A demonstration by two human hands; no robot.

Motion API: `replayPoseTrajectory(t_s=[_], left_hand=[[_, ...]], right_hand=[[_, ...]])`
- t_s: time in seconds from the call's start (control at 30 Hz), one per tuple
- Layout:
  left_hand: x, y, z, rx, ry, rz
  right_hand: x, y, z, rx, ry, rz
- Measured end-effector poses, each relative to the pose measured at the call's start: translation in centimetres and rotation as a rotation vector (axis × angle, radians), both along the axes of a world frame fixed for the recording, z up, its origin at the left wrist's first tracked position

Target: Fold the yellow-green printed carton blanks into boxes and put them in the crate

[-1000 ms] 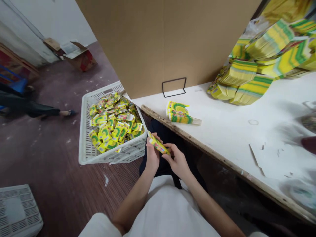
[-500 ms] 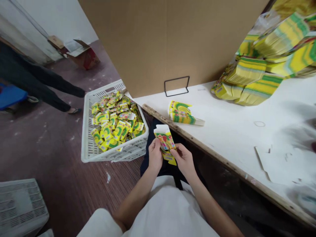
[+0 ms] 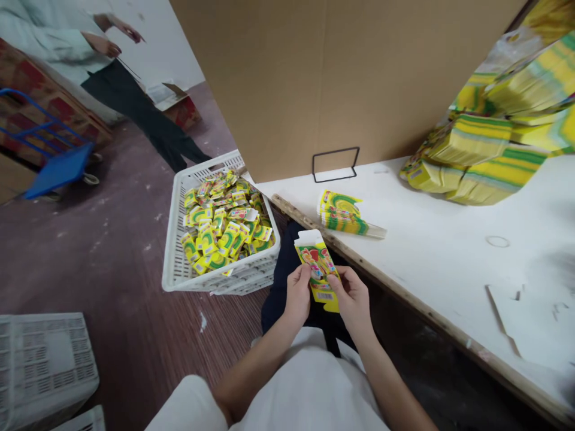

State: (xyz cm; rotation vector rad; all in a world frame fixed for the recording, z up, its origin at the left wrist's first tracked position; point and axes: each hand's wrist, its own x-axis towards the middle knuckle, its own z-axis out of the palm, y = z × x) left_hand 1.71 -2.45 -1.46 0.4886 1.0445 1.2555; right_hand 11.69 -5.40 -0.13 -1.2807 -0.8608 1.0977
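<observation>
Between my two hands is a small yellow printed carton [image 3: 320, 266], its white top flap and yellow bottom flap standing out. My left hand [image 3: 298, 293] pinches its left edge, and my right hand [image 3: 353, 297] grips the right edge with the thumb on the front. On the white table [image 3: 431, 251] just beyond lies a fanned stack of flat yellow-green cartons [image 3: 342, 212]. To the left, a white plastic crate [image 3: 173, 263] holds many yellow cartons [image 3: 224, 227], some with flaps up.
A tall cardboard sheet [image 3: 350, 78] rises behind a black wire stand [image 3: 336, 165]. Bundled flat cartons [image 3: 480, 149] are piled at the table's right. A person [image 3: 130, 102] stands beyond the crate, near a blue trolley [image 3: 63, 170]. Another crate [image 3: 45, 365] sits lower left.
The view has shifted, bringing the other person's upper body and hands into sight. The carton stays in both my hands and now shows its printed front more squarely.
</observation>
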Motion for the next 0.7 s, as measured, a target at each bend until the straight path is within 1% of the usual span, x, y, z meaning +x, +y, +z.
replayPoseTrajectory(t_s=[0.07, 0.13, 0.2, 0.27, 0.3, 0.33, 0.4, 0.47, 0.5, 0.53, 0.57, 0.6, 0.63, 0.67, 0.7], left_hand=[[-0.3, 0.1, -0.2, 0.019, 0.051, -0.022], [-1.0, 0.7, 0.0, 0.058, 0.094, -0.062], [-2.5, 1.7, 0.8, 0.109, 0.119, -0.098], [-4.5, 2.8, 2.2, 0.173, 0.153, -0.148], [-5.4, 3.3, 3.0, 0.218, 0.210, -0.209], [-6.3, 3.6, 3.7, 0.282, 0.291, -0.301], [-7.4, 3.7, 4.9, 0.375, 0.462, -0.587], [-7.4, 3.2, 5.4, 0.423, 0.636, -0.886], [-7.0, 2.7, 5.4, 0.431, 0.710, -0.990], [-6.6, 2.2, 5.2, 0.432, 0.774, -1.043], [-6.1, 1.7, 5.0, 0.430, 0.824, -1.043], [-5.5, 1.3, 4.8, 0.428, 0.863, -1.005], [-5.0, 0.9, 4.6, 0.425, 0.891, -0.941], [-4.6, 0.5, 4.4, 0.424, 0.912, -0.873], [-4.2, 0.3, 4.3, 0.427, 0.932, -0.816]], right_hand=[[0.4, 0.1, 0.0, 0.020, -0.045, 0.014], [1.4, 0.1, 0.2, 0.056, -0.146, 0.051], [2.8, 0.1, 0.6, 0.086, -0.328, 0.148], [4.1, -0.2, 1.2, 0.109, -0.542, 0.290], [4.5, -0.4, 1.5, 0.126, -0.639, 0.364], [4.8, -0.6, 1.8, 0.147, -0.722, 0.433], [4.8, -1.0, 2.4, 0.206, -0.850, 0.532], [4.3, -1.2, 2.9, 0.273, -0.928, 0.559], [4.1, -1.3, 3.1, 0.307, -0.949, 0.529], [3.9, -1.4, 3.2, 0.333, -0.959, 0.463], [3.8, -1.4, 3.3, 0.346, -0.951, 0.367], [3.7, -1.4, 3.3, 0.344, -0.922, 0.250], [3.6, -1.3, 3.2, 0.328, -0.866, 0.122], [3.6, -1.3, 3.0, 0.302, -0.779, 0.006], [3.5, -1.3, 2.7, 0.265, -0.668, -0.070]])
